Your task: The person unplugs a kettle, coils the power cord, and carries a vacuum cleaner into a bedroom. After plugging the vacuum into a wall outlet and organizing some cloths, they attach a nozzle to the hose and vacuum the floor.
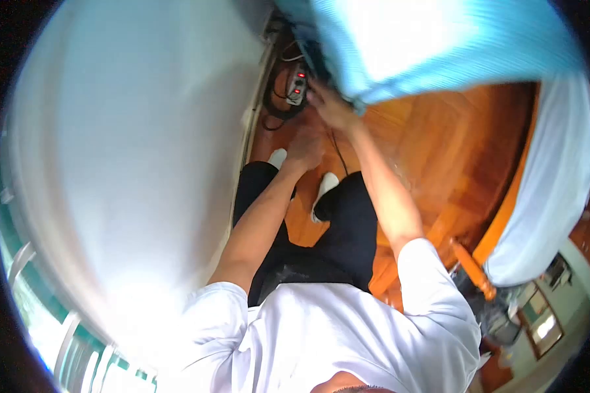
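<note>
The person stands on a wooden floor (439,144) with both arms stretched forward and down. The right hand (328,103) is at the lower edge of a pale blue cloth (439,46), which spreads up and to the right from it, its long side running across the top of the view. Blur hides the fingers, so it cannot be told whether this grip is closed on the cloth or only touching it. The left hand (305,147) hangs lower and nearer the body, apart from the cloth; its grip is also too blurred to tell. A power strip (297,85) with red lights lies on the floor just left of the right hand, beside a white wall (131,164).
</note>
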A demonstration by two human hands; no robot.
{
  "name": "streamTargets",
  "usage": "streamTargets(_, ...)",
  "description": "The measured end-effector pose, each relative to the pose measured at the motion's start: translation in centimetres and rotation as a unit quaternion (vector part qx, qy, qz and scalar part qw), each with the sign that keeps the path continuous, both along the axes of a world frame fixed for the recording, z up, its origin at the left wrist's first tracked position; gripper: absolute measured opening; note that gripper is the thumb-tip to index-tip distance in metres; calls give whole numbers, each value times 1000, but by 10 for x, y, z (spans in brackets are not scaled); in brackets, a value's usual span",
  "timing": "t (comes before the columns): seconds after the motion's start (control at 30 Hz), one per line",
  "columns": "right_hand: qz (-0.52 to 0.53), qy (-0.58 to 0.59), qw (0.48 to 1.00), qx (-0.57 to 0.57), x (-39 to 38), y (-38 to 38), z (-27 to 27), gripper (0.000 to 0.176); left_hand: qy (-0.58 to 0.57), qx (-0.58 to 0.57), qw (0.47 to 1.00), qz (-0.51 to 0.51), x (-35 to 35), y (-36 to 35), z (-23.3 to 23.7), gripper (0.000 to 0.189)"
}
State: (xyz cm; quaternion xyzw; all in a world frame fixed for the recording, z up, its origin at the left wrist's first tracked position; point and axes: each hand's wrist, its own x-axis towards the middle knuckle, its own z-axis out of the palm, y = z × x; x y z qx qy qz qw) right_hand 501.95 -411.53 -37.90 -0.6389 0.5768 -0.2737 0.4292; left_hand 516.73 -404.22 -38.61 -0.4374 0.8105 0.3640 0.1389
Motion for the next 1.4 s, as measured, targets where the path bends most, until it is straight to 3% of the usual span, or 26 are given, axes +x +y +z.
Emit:
streamTargets(0.03, 10, 58, 989, 135, -14, 49, 56, 51, -8, 8, 1000, 23, 8, 35, 28, 30)
streamTargets(0.07, -65, -65, 984, 152, -23, 100, 93, 39, -8, 38, 999, 23, 15, 68, 58, 29)
streamTargets(0.13, -180, -106, 958, 195, -38, 216, 93, 39, 34, 119, 992, 11, 25, 112, 137, 31)
streamTargets(0.17, -231, -54, 947, 218, -49, 271, 118, 35, 25, 115, 993, -12, 37, 148, 135, 30)
streamTargets(0.23, -367, -5, 897, 247, -70, 377, 182, 31, 69, 150, 984, -64, 44, 192, 201, 28)
streamTargets(0.3, -445, 50, 815, 369, -65, 489, 243, 25, 80, 167, 969, -162, 50, 226, 248, 29)
streamTargets(0.33, -495, 125, 797, 324, -53, 546, 261, 23, 86, 166, 967, -174, 49, 240, 260, 30)
streamTargets(0.37, -510, 117, 772, 361, -38, 613, 242, 20, 91, 170, 956, -222, 56, 250, 255, 30)
streamTargets(0.43, -606, 148, 704, 340, -6, 704, 287, 21, 71, 364, 918, -139, 48, 252, 250, 26)
streamTargets(0.47, -637, 137, 677, 342, 17, 733, 302, 21, 60, 365, 912, -179, 41, 244, 260, 26)
streamTargets(0.53, -810, -78, 495, 304, 74, 788, 339, 25, -96, 420, 902, -2, 25, 233, 278, 20)
streamTargets(0.6, -827, -84, 458, 315, 152, 822, 362, 27, 0, 375, 922, -92, 37, 206, 261, 19)
streamTargets(0.67, -830, -124, 429, 334, 219, 837, 371, 30, 49, 401, 906, -125, 49, 162, 209, 28)
streamTargets(0.73, -816, -190, 383, 388, 292, 854, 353, 28, -8, 319, 926, -201, 43, 146, 234, 37)
streamTargets(0.8, -748, -298, 516, 294, 420, 919, 215, 16, -110, 220, 969, 9, 37, 191, 304, 42)
streamTargets(0.87, -705, -267, 540, 375, 436, 895, 271, 10, -151, 221, 963, -30, 43, 197, 313, 45)
streamTargets(0.93, -779, -517, 265, 236, 430, 896, 307, 17, -145, 220, 963, -54, 55, 212, 303, 43)
streamTargets(1.0, -800, -475, 258, 260, 431, 920, 319, 20, -140, 222, 962, -72, 67, 241, 287, 41)
streamTargets(1.07, -808, -411, 328, 266, 431, 973, 334, 21, -177, 309, 933, -46, 70, 285, 270, 35)
streamTargets(1.1, -863, -453, 206, 83, 441, 996, 325, 17, -162, 430, 884, -88, 69, 311, 278, 30)
streamTargets(1.13, -863, -452, 211, 81, 448, 1035, 317, 17, -157, 431, 884, -88, 63, 356, 274, 30)
streamTargets(1.2, -901, -387, 159, 111, 448, 1096, 349, 17, -100, 377, 867, -311, 67, 420, 258, 27)
streamTargets(1.27, -931, -354, 64, 66, 466, 1159, 354, 18, -19, 223, 861, -457, 69, 536, 301, 26)
streamTargets(1.33, -950, -304, -25, 70, 470, 1219, 372, 19, -120, 153, 935, -297, 47, 657, 375, 27)
streamTargets(1.4, -951, -299, -12, 73, 483, 1280, 367, 19, -130, 235, 883, -385, 7, 700, 354, 27)
